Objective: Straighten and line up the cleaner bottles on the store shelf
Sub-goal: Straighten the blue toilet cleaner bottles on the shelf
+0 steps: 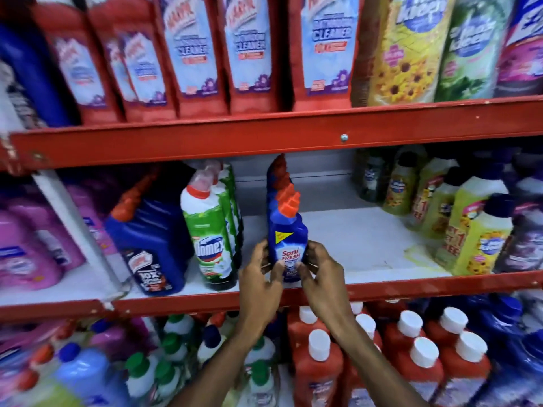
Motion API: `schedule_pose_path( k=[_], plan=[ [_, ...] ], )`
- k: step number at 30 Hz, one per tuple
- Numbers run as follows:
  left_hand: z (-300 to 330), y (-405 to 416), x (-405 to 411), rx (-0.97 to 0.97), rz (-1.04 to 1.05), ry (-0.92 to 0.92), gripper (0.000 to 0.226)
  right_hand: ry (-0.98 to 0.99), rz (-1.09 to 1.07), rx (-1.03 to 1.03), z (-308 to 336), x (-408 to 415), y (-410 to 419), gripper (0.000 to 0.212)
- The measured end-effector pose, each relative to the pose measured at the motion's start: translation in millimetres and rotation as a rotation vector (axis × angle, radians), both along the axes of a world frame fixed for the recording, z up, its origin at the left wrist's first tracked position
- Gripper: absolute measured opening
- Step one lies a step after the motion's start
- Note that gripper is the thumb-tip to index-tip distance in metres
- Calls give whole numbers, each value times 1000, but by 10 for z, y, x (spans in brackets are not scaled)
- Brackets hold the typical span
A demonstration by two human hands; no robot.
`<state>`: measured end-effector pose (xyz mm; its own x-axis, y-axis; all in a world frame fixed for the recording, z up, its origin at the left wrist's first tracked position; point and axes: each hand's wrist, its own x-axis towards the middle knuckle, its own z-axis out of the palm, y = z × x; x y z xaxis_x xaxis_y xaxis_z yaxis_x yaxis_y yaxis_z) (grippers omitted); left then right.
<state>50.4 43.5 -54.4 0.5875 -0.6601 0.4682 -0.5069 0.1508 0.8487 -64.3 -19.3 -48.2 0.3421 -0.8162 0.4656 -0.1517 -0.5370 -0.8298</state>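
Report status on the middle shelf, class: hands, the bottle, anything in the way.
Left hand and right hand both gripping the blue Sani Fresh bottle. Bottle upright at shelf front edge. Green Domex bottle close on its left; open space on its right.

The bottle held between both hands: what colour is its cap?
Orange-red, on a blue bottle; the cap shows clearly in the head view.
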Motion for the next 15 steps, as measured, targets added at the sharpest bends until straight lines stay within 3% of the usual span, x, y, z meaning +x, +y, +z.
schedule_pose_path(
  k=[8, 15],
  plan=[
    [-120, 16, 84, 39, -4, -75, 40, -13, -50, 68, -114, 82, 36, 38],
    [-49, -38, 58, 105, -127, 72, 65, 94, 58, 191, -59, 103, -77, 70]
  ],
)
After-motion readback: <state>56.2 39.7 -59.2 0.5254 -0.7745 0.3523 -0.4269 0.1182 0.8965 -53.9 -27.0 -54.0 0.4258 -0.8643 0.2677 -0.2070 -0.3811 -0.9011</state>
